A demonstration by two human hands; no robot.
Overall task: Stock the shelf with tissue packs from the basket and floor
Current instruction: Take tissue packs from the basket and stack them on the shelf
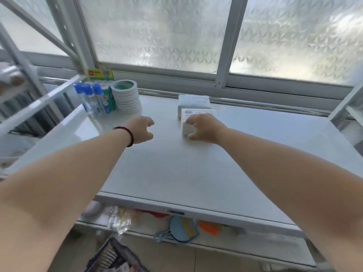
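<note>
White tissue pack (188, 124) sits in the right hand (204, 129), its grip wrapped around it, lining it up before another pack (193, 104) on the shelf (176, 173). The left hand (141, 130) hovers loosely open, empty.

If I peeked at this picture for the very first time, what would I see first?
Two bare arms stretch across a pale shelf under a frosted window. The right hand grips a white tissue pack, with another pack just behind it, while the left hand, wearing a dark bead bracelet, hovers open and empty. At the back left stand a stack of tape rolls and blue-capped bottles.
</note>
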